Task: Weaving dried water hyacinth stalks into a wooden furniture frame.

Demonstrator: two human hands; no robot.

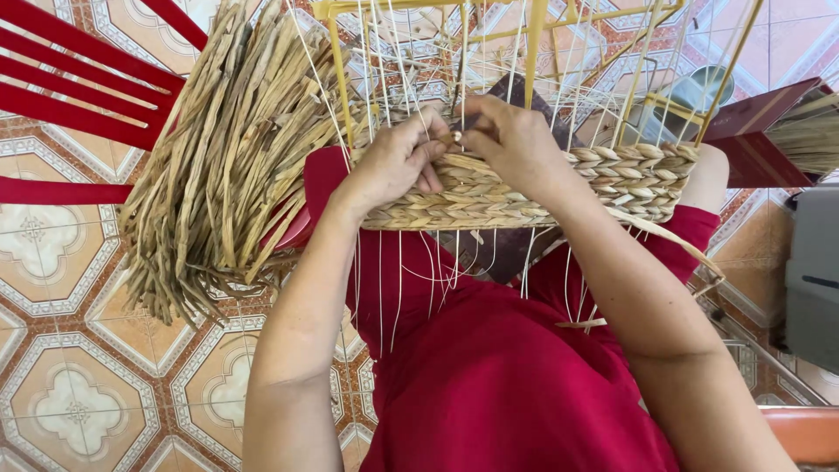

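Fingers (437,144) of both hands — left hand (398,162), right hand (511,140) — pinch a straw strand (476,163) atop the woven band (612,179).

A half-woven straw basket band (524,188), braided in tan rows, wraps a yellow wire frame (535,39) on the lap.

View count: I have one feed only, the head camera, so nothing is shared between views.
Position: it sits on the person's head, above the lap.
Facing: steeply down and slightly forward, over both forearms to the left hand (398,162) and right hand (511,144).
Nearness: close (the arms fill the near edge of my picture).
Far edge: yellow frame (535,39).
Left: tiled floor (79,385), red chair (70,79).
Right: grey box (813,271).
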